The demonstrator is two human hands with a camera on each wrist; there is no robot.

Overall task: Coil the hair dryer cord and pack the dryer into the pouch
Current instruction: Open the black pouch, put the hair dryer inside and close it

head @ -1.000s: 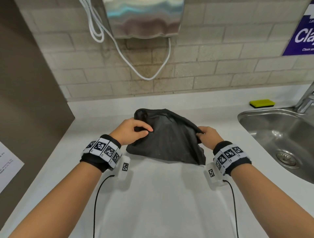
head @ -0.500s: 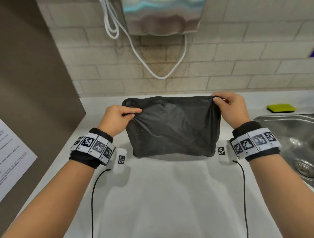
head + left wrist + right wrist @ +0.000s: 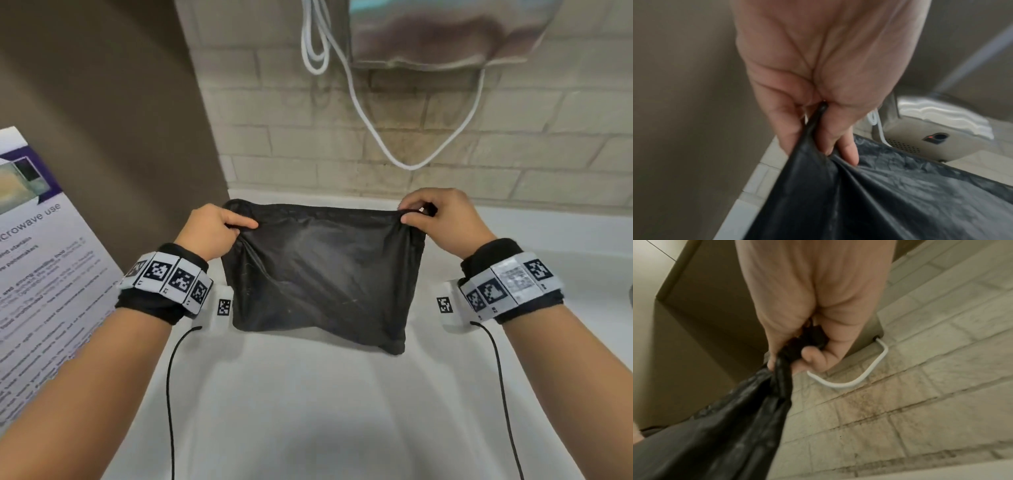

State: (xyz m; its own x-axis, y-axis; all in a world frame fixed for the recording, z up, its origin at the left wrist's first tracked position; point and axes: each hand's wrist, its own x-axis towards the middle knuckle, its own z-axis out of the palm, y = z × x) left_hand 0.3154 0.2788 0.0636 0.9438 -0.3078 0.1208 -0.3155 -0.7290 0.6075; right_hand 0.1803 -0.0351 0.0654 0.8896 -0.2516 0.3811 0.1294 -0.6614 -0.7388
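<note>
One printed paper notice (image 3: 41, 274) leans on the brown panel, left of the left hand (image 3: 209, 231). That hand's fingers (image 3: 846, 152) curl and pinch the top left corner of the single black pouch (image 3: 322, 274), a thin, crinkly, rectangular fabric bag hanging taut between both sets of fingers above the white counter (image 3: 308, 411); its contents cannot be seen. The right hand (image 3: 445, 219) bunches the top right corner in curled fingers (image 3: 813, 356). Beyond them, one white cord (image 3: 376, 130) loops under one shiny metal wall unit (image 3: 445, 31).

pale brick-tiled wall (image 3: 513, 144) at twelve o'clock, a steel wall unit (image 3: 445, 31) mounted high. white counter (image 3: 308, 411) at six. brown panel (image 3: 102, 102) at ten.
</note>
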